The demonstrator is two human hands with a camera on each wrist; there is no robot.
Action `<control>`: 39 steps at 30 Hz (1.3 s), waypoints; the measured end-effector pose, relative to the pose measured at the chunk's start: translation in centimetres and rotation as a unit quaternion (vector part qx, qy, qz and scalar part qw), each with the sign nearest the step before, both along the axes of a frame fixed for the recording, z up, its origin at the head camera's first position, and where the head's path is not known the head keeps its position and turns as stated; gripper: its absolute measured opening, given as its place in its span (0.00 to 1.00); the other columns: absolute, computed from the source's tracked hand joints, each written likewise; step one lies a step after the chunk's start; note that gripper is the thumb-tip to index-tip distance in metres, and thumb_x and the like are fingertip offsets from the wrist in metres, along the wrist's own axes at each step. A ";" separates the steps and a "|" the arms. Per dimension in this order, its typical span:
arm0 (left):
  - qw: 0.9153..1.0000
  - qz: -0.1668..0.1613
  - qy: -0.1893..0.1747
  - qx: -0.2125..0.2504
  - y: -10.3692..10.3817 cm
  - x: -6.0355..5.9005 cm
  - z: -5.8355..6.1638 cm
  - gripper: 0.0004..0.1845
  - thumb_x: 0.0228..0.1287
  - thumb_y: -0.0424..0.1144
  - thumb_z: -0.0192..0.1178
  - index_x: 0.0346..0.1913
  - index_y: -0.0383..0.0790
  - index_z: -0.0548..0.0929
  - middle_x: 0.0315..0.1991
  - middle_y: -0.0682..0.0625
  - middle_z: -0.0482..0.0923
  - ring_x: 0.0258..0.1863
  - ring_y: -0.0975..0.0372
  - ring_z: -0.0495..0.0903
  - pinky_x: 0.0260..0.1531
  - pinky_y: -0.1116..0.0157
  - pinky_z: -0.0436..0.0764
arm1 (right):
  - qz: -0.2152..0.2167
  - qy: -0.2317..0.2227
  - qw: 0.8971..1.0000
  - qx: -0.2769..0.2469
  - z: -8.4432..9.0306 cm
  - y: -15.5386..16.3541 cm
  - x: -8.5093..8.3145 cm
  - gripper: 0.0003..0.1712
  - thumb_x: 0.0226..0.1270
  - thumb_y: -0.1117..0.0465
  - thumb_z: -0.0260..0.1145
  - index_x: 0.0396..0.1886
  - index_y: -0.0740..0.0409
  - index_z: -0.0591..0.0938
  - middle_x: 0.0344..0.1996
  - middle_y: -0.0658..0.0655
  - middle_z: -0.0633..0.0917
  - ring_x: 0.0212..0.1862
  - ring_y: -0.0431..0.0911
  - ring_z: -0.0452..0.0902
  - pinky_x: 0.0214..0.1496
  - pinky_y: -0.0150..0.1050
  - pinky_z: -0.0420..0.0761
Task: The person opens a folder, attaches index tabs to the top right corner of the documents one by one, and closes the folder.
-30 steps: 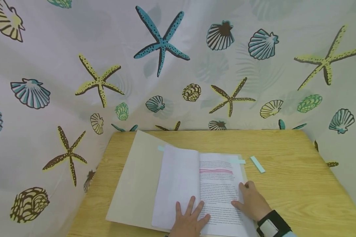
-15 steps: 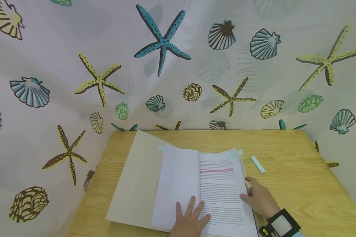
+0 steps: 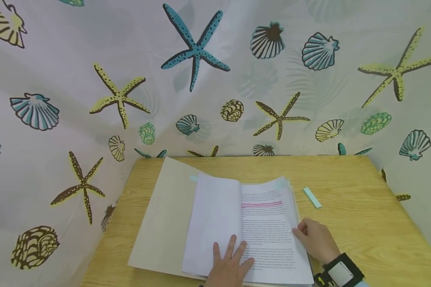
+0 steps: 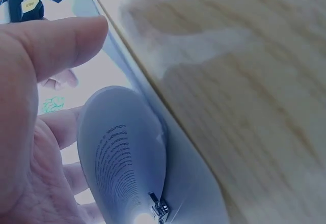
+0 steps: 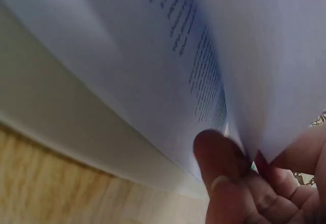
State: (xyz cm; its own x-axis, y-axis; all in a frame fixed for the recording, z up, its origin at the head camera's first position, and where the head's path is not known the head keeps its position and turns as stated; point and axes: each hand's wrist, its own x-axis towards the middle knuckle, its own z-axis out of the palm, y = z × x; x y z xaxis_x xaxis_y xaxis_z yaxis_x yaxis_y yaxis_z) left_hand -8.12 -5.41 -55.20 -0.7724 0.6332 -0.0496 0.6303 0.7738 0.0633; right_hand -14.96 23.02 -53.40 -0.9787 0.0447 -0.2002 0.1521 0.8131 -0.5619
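An open stack of bound pages lies in a cream folder [image 3: 156, 227]. Its left page [image 3: 213, 219] is blank, and the right printed page [image 3: 267, 233] carries pink highlighted lines. My left hand [image 3: 227, 265] rests with spread fingers on the pages near the fold. In the left wrist view a curled printed sheet [image 4: 119, 142] rises beside the fingers. At the right edge my right hand [image 3: 319, 241] pinches a page between thumb and fingers. The right wrist view shows that lifted sheet [image 5: 275, 56] caught in the fingertips, with more printed paper behind it.
A pale blue-green strip [image 3: 312, 197] lies on the wooden table [image 3: 366, 223], right of the folder. Similar tabs stick to the right page's top corner [image 3: 282, 183] and near the left page [image 3: 193, 178]. A shell-patterned curtain [image 3: 215, 83] surrounds the table.
My right hand has moved off the page's face to its right edge and now pinches it. The page's upper right corner has lifted and shifted left. The left hand has stayed put.
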 end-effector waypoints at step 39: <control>0.962 0.064 0.080 0.254 -1.6 -2.4 6.8 0.28 0.74 0.52 0.47 0.66 0.36 0.69 0.62 0.41 0.71 0.63 0.45 0.68 0.53 0.42 0.72 | 0.229 -0.103 0.923 -0.291 0.5 -4.6 1.0 0.30 0.80 0.49 0.39 0.77 0.51 0.53 0.64 0.67 0.71 0.57 0.56 0.76 0.55 0.54 0.75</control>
